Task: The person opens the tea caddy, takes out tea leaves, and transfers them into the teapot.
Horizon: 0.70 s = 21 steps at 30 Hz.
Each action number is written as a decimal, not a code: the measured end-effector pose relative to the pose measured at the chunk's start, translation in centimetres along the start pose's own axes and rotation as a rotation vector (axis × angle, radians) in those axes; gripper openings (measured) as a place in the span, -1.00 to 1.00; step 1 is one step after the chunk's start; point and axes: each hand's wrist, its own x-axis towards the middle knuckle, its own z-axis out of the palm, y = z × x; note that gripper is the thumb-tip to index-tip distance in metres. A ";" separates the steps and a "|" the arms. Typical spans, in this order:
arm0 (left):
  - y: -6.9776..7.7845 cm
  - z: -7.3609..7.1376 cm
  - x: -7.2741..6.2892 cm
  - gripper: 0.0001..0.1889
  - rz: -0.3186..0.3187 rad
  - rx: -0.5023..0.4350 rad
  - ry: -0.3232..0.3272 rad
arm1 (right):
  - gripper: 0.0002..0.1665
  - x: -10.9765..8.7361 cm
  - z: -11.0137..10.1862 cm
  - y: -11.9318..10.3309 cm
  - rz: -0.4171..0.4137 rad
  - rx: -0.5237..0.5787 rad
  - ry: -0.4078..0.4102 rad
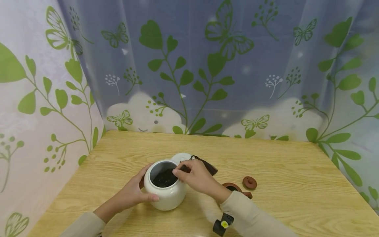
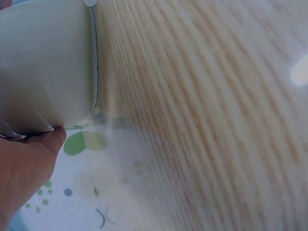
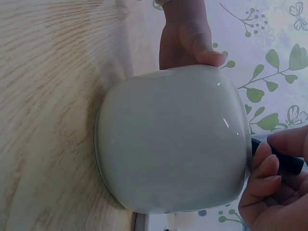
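A white round jar (image 1: 167, 199) stands on the table with dark loose tea leaves (image 1: 164, 178) inside. My left hand (image 1: 134, 189) grips it from the left, thumb on the near side and the other fingers round the far side. Over the right part of its rim is my right hand (image 1: 196, 175). In the right wrist view that hand pinches a dark, stick-like handle (image 3: 288, 162) between thumb and fingers, its far end hidden by the jar wall. Behind the jar lies a white lid (image 1: 181, 156), with a dark tassel (image 1: 209, 167) beside it.
A brown clay teapot (image 1: 229, 185) stands to the right, partly covered by my right forearm. Its small round lid (image 1: 249, 182) lies apart on the wooden table (image 1: 284, 164). A black strap (image 1: 219, 227) shows below the right sleeve. Patterned curtains (image 1: 189, 82) border the table's back and sides.
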 end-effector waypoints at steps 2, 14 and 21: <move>0.0 0.0 0.0 0.02 0.011 -0.002 -0.004 | -0.81 0.0 0.0 0.1 0.017 0.013 0.008; 0.0 0.0 0.0 0.02 0.016 -0.004 0.005 | -0.81 -0.5 0.0 -1.0 0.140 0.220 0.073; 0.0 0.0 0.1 0.03 0.008 -0.005 0.006 | -0.76 -0.2 0.6 1.0 0.191 0.332 0.138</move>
